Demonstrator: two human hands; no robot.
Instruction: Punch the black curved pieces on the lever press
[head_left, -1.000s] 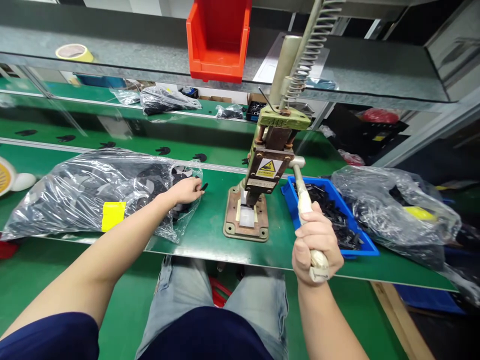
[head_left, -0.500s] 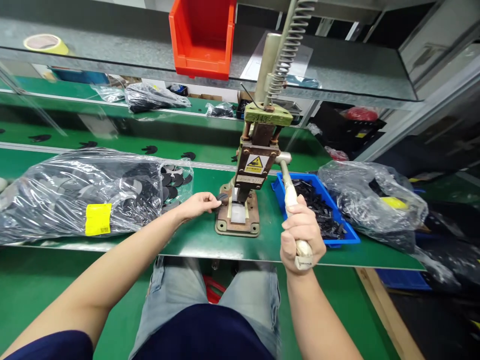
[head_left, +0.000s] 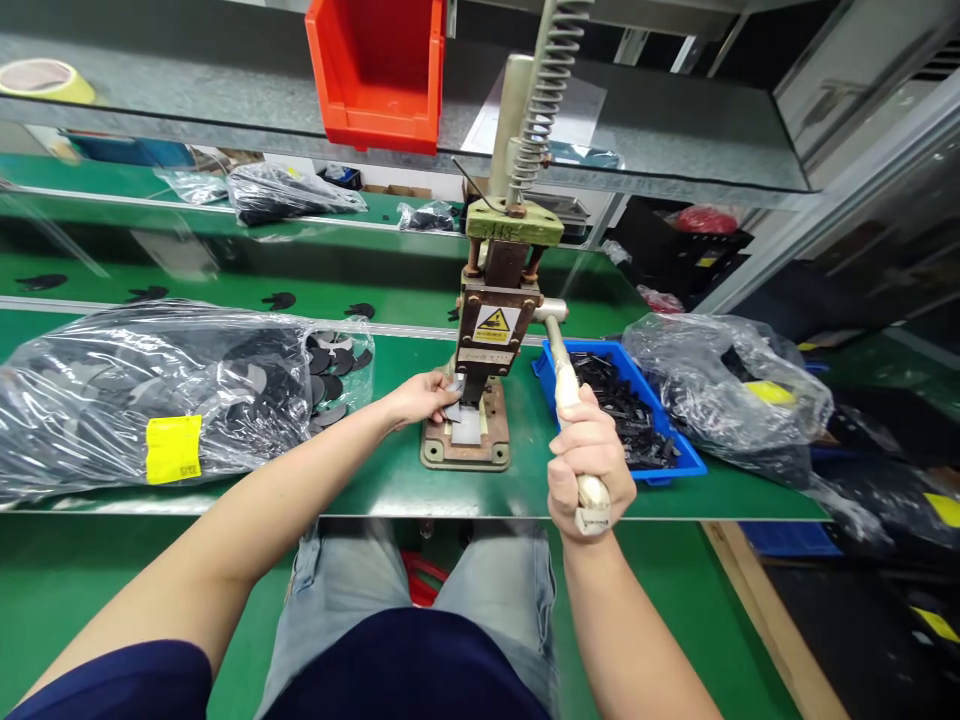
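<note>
My right hand (head_left: 590, 460) is wrapped round the pale, tape-covered lever handle (head_left: 562, 368) of a hand press (head_left: 499, 310). At the press base, my left hand (head_left: 421, 398) pinches a small dark flat piece (head_left: 453, 410) by its edge. That piece reaches over the metal plate (head_left: 466, 428) under the ram; fingers hide part of it. The ram (head_left: 472, 388) sits low, close to the plate, and I cannot tell whether it touches the piece. Left of the press, a clear plastic bag (head_left: 225, 440) holds many dark curved flat pieces (head_left: 330, 388).
A blue tray (head_left: 694, 468) of small black parts stands right of the press, beside another clear bag (head_left: 735, 390). An orange bin (head_left: 382, 125) and yellow tape roll (head_left: 45, 80) rest on the shelf above. Several dark pieces lie along the green strip behind.
My left hand has moved right with the dark flat piece, bringing it over the press plate. My right hand keeps its grip on the lever. The whole view has shifted slightly.
</note>
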